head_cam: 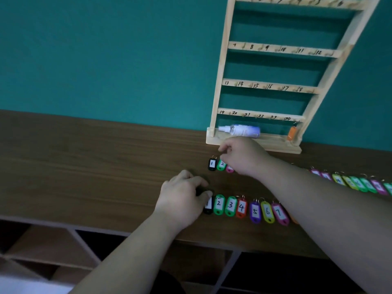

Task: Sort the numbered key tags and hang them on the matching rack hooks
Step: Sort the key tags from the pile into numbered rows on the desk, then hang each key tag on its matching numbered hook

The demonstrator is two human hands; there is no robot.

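Observation:
A wooden key rack [223, 85] stands against the teal wall, its hooks numbered in rows; one orange tag [292, 132] hangs at its lower right. Two rows of coloured numbered tags lie on the brown table [106, 166]. In the near row, my left hand [182, 198] curls its thumb and fingers round the top of the black tag 1 [208, 207], beside the green tag 2 [219, 204]. In the far row, my right hand [241, 155] pinches the ring end of another green tag 2 [221, 164], next to a black tag 1 [212, 164]. My right arm hides the middle of the far row.
A white spray bottle [241, 130] lies on the rack's base. The near row runs on through tags 3 to 7 [267, 212]; the far row continues to the right edge [358, 183]. Open wooden compartments [53, 251] sit below the table's front edge.

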